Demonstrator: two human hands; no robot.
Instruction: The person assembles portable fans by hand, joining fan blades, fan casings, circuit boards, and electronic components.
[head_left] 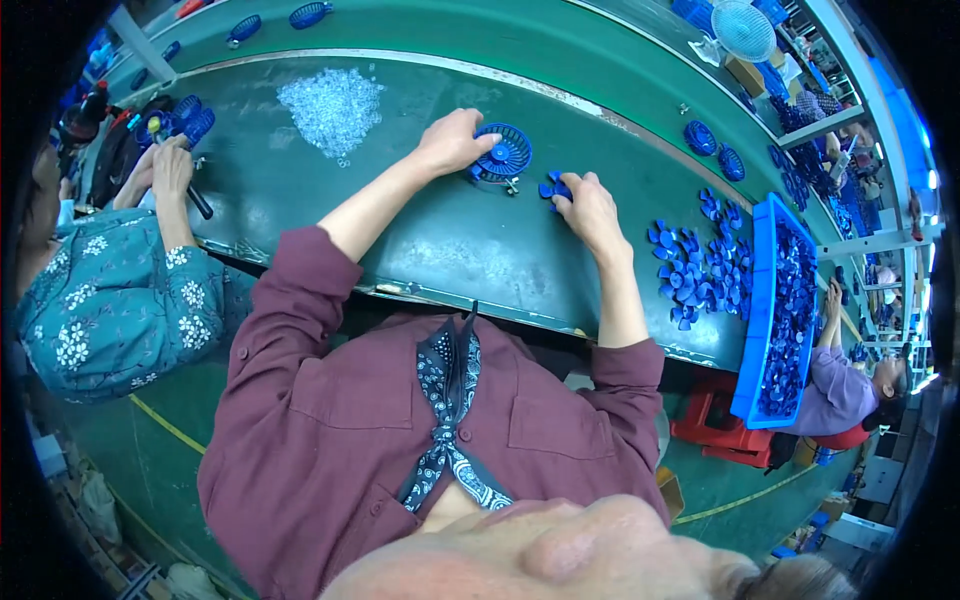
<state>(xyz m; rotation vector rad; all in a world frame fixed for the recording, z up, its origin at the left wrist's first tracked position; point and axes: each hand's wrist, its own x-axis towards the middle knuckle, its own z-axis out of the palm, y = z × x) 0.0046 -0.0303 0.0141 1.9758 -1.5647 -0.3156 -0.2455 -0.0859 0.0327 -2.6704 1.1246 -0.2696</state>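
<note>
Left hand (455, 143) grips a round blue plastic slatted cage (508, 150). Right hand (589, 208) curls by blue plastic blades (549, 190) — can't tell if gripping.

1. Round slotted part (515, 147): blue, shallow and basket-like, ribs radiating from a raised central hub (499, 152). Lies on the green bench (440, 240), hub facing up; left edge partly covered.
2. Small pale fitting (513, 186): sits at the part's lower right rim; attachment unclear.
3. Blue bladed pieces (549, 189): small, curved, glossy. Near the round part, to its right and slightly lower; partly hidden, count uncertain.
</note>
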